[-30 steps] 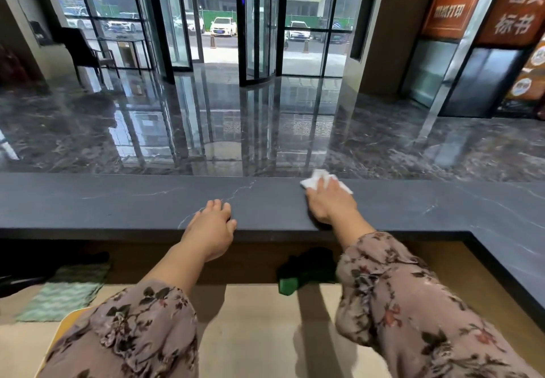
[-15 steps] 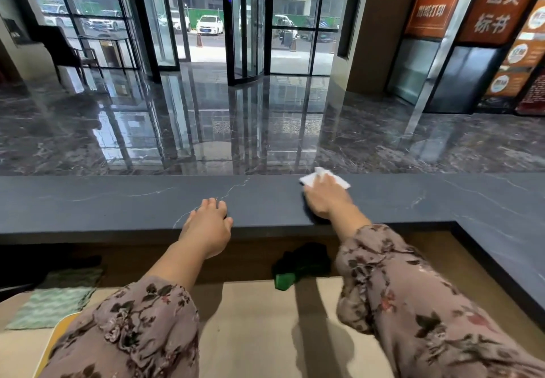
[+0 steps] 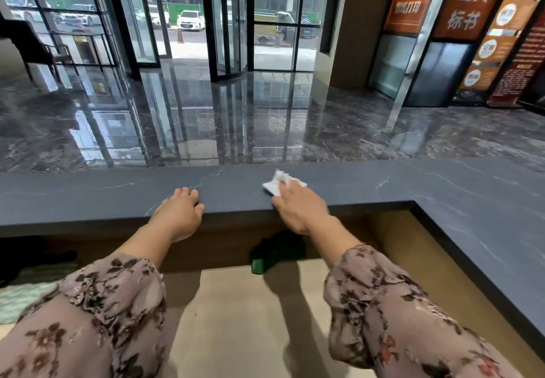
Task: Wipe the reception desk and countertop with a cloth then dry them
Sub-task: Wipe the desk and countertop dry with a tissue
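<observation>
Two hands meet the counter (image 3: pixel 88 197): your right hand (image 3: pixel 298 206), fingers flat, presses the white cloth (image 3: pixel 275 184) at one o'clock for wiping; your left hand (image 3: pixel 180 215), relaxed and empty, rests at eleven, likely bracing you.

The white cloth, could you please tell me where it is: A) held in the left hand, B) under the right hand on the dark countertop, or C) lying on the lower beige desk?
B: the white cloth lies on the dark countertop under the right hand's fingers; the left hand rests on the countertop edge, holding nothing.
</observation>
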A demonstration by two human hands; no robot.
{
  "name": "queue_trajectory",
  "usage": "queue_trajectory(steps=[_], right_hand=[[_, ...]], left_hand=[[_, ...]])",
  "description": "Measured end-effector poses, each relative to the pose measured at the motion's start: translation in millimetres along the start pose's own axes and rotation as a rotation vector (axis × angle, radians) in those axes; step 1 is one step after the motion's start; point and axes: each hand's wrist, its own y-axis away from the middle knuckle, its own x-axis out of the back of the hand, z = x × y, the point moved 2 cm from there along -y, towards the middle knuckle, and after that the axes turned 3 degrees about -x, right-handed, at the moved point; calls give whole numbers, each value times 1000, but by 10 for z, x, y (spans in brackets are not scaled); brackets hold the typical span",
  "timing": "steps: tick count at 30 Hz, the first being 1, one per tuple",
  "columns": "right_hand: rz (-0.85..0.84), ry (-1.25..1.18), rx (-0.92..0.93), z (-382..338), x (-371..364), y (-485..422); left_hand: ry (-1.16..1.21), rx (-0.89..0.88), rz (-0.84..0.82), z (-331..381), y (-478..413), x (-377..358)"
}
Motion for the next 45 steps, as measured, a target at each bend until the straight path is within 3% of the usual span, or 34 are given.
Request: queue_trajectory(steps=[6,9,14,17,24,29,38,45], right_hand=[[84,164,-293,1352,231,333],[126,138,-401,1494,266,416],[299,143,-124,577,136,552],[322,-21,-1,-107,-122,493],[69,36,309,-1331,-425,352],[65,101,413,-1222,-446,310],[216,291,432,36,-278,498],[392,185,585,-810,-360,540]], left_hand=[[-37,82,42,108,33,1],[-30,124,144,196,130,-66],[84,108,279,240,304,-139],[177,115,327,251,429,-115],[211,189,405,13,635,-10],[265,242,424,-23,674,-21],[610,372,458,325,894,-278],[823,459,478,318,1063,-245]])
